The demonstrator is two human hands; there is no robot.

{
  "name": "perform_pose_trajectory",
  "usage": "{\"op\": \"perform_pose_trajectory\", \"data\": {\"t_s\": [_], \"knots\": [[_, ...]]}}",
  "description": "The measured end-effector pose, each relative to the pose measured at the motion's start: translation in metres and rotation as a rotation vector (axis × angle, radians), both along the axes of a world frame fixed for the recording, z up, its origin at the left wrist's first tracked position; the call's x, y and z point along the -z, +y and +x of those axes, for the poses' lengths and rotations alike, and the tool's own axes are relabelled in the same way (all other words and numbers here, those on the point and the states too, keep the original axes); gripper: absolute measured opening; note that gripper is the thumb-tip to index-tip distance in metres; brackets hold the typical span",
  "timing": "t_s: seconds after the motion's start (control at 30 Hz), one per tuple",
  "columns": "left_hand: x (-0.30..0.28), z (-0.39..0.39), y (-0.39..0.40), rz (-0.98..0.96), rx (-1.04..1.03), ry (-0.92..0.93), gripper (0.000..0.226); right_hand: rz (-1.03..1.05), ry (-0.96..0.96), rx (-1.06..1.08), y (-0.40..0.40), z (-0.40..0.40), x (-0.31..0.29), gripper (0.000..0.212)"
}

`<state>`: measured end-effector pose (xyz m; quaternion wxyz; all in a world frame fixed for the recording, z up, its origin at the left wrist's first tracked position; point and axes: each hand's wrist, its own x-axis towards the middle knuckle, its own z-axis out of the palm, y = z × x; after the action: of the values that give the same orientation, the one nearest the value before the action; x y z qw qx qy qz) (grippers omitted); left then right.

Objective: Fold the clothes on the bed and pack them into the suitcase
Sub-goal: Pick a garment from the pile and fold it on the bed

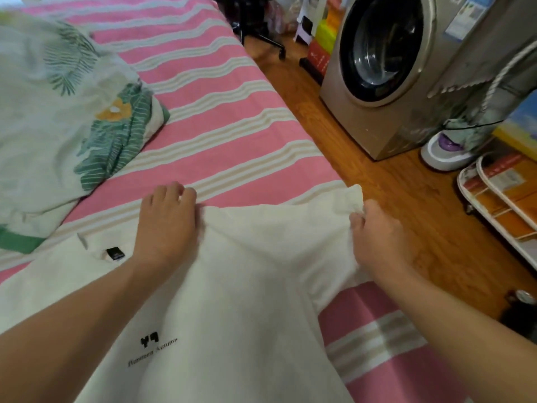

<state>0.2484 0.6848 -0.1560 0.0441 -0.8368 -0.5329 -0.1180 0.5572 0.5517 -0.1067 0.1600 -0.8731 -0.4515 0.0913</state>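
A white T-shirt [238, 286] with small black print lies spread on the pink striped bed [203, 112], its collar tag to the left. My left hand [165, 222] grips the shirt's shoulder edge, fingers curled into the fabric. My right hand [377, 237] pinches the end of the right sleeve, which reaches the bed's edge. No suitcase is in view.
A pale quilt with green leaf print [64, 112] is bunched at the left of the bed. On the wooden floor to the right stand a washing machine [386, 68], a white and purple appliance [444, 149], a white wire rack with books [505, 199] and a chair base [261, 39].
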Motion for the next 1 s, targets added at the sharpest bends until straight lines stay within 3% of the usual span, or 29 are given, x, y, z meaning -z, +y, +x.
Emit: {"op": "perform_pose_trajectory", "data": {"t_s": [0.03,0.1,0.17,0.2,0.23,0.3,0.43,0.5,0.57,0.67,0.7,0.77,0.83,0.9,1.0], "knots": [[0.007,0.009,-0.019,0.0,0.097,-0.048,0.018,0.023,0.09,0.018,0.001,0.001,0.004,0.019],[0.025,0.025,-0.056,-0.177,0.194,-0.023,0.044,0.079,0.367,0.093,-0.001,0.001,0.005,0.031],[0.046,0.03,-0.071,-0.362,0.098,0.056,0.065,0.135,0.708,0.174,-0.009,0.002,0.007,0.047],[0.057,0.031,-0.073,-0.38,0.043,0.062,0.067,0.129,0.787,0.189,-0.014,0.0,0.009,0.043],[0.064,0.033,-0.072,-0.379,0.005,0.058,0.066,0.089,0.776,0.161,-0.018,-0.004,0.008,0.028],[0.065,0.037,-0.071,-0.377,-0.011,0.06,0.064,0.002,0.573,0.014,-0.023,-0.01,0.011,0.006],[0.055,0.036,-0.066,-0.462,-0.009,0.127,0.064,-0.008,-0.025,-0.062,-0.026,-0.015,-0.006,0.01],[0.048,0.034,-0.056,-0.502,0.028,0.171,0.064,-0.086,-0.164,-0.03,-0.035,-0.013,-0.006,0.006],[0.044,0.031,-0.044,-0.531,0.088,0.201,0.067,-0.142,-0.187,0.035,-0.042,-0.016,0.0,0.012],[0.035,0.02,-0.033,-0.517,0.211,0.146,0.066,-0.031,-0.344,0.107,-0.03,-0.039,0.009,0.055],[0.031,0.013,-0.035,-0.442,0.236,0.09,0.063,0.078,-0.389,0.027,-0.018,-0.058,0.011,0.059],[0.024,0.0,-0.05,-0.267,0.14,-0.068,0.059,0.195,-0.364,-0.347,0.012,-0.097,0.024,0.053],[0.022,-0.021,-0.061,-0.222,-0.108,-0.16,0.06,0.026,-0.301,-0.66,0.036,-0.125,0.051,0.052],[0.022,-0.05,-0.067,-0.279,-0.245,-0.174,0.06,-0.22,-0.253,-0.73,0.054,-0.126,0.075,0.067],[0.021,-0.102,-0.058,-0.279,-0.076,0.048,0.054,-0.295,-0.304,-0.654,0.063,-0.111,0.098,0.072]]}}
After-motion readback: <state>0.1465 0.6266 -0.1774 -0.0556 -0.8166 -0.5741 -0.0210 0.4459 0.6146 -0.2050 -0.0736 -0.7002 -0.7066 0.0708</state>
